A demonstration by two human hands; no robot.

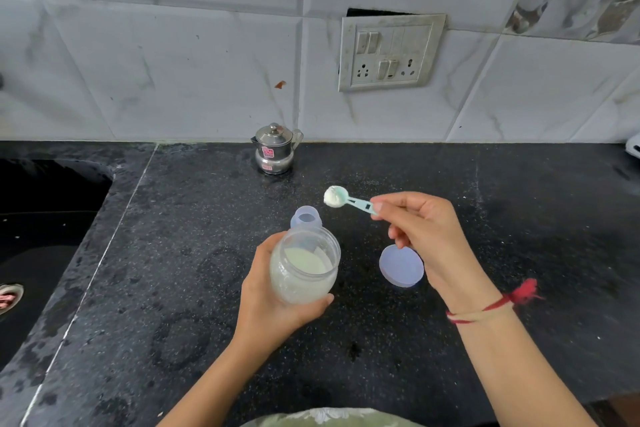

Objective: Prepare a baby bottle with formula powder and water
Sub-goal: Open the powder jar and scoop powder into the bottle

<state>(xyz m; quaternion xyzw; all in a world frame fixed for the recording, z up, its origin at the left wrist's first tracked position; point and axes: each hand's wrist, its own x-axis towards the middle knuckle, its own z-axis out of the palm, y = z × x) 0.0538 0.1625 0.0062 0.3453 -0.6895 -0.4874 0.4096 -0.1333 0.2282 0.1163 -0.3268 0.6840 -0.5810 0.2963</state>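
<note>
Left hand [273,302] wraps a clear plastic jar [304,265] of white formula powder [304,262], held above the black speckled tabletop [194,253]. Jar is tilted, open mouth toward the camera and slightly right, long axis leaning away from the person.

Right hand [426,232] pinches the handle end of a teal scoop [349,199] between thumb and fingertips. Scoop's long axis runs roughly level, left-right, bowl end pointing left and a bit away, heaped with white powder. Bowl sits above and just right of the jar mouth, not touching it.

Baby bottle [305,217] stands upright on the tabletop just behind the jar, open top, partly hidden by the jar. Round pale lid [401,266] lies flat on the tabletop between the two hands, under the right hand.

Small steel pot [275,148] with lid stands by the tiled wall [173,62]. Red thread around the right wrist.
</note>
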